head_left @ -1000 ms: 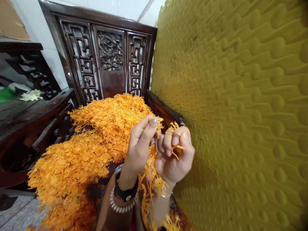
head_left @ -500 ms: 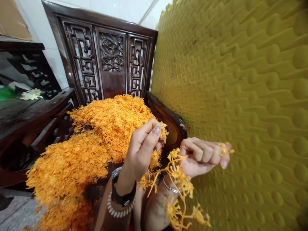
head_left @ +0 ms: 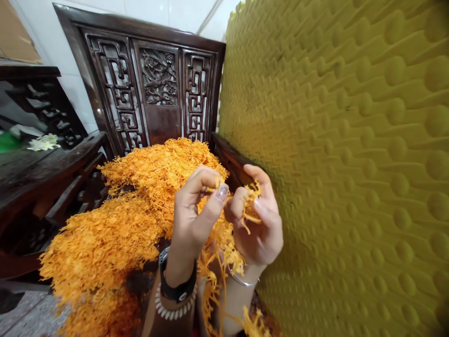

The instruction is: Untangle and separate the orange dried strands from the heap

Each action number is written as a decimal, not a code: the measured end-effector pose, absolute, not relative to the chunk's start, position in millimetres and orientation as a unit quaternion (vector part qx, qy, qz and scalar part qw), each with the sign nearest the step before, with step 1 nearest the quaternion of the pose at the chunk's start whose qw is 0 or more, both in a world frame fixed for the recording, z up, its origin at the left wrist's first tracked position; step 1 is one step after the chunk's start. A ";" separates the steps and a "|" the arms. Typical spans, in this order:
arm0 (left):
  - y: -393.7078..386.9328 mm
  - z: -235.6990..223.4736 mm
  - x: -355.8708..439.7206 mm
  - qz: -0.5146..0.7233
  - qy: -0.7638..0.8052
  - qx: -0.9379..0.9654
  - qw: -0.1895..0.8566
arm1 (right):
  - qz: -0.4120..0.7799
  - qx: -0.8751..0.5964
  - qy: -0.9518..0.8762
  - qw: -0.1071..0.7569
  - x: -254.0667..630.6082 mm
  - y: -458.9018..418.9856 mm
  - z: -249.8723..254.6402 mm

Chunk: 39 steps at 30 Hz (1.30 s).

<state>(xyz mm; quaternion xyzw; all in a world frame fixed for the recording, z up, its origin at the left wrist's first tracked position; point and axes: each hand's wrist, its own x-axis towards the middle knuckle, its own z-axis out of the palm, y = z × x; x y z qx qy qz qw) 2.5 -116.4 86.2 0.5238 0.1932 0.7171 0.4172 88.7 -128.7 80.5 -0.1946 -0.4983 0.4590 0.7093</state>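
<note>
The left hand [head_left: 191,220] pinches a small orange piece [head_left: 217,181] between thumb and forefinger. The right hand [head_left: 263,231], just beside it, has its fingers partly curled around an orange sprig [head_left: 250,201], with the forefinger raised. Below the fingers hangs an orange strand [head_left: 229,243], and behind the left fingers lies a big orange heap [head_left: 164,175]. Under them, the black wristband [head_left: 177,290] carries a pale button [head_left: 183,296], its marking too small for reading. To the right of the fingers stands a yellow embossed mat [head_left: 351,178]
</note>
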 end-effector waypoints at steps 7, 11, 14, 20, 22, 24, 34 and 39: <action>-108.5 84.5 -4.0 0.781 0.170 0.436 0.413 | 0.474 -0.252 -0.531 0.656 82.5 -131.2 75.4; -105.1 85.8 -6.3 0.804 0.140 0.383 0.433 | 0.458 -0.284 -0.525 0.659 84.3 -130.6 75.8; -103.1 84.9 -7.7 0.786 0.134 0.394 0.458 | 0.447 -0.306 -0.523 0.658 87.3 -128.5 75.9; -101.8 79.4 -11.3 0.635 0.206 0.582 0.465 | 0.387 -0.376 -0.590 0.601 93.8 -130.2 75.4; -100.7 78.6 -14.3 0.590 0.235 0.639 0.434 | 0.358 -0.396 -0.621 0.575 95.5 -132.7 75.3; -99.1 78.4 -17.6 0.541 0.274 0.690 0.395 | 0.328 -0.418 -0.643 0.552 97.0 -134.6 74.9; -99.1 76.2 -25.7 0.556 0.218 0.651 0.468 | 0.330 -0.407 -0.694 0.494 102.8 -137.9 77.2; -108.0 74.5 -22.6 0.521 0.105 0.602 0.596 | 0.445 -0.246 -0.642 0.574 100.3 -139.4 72.3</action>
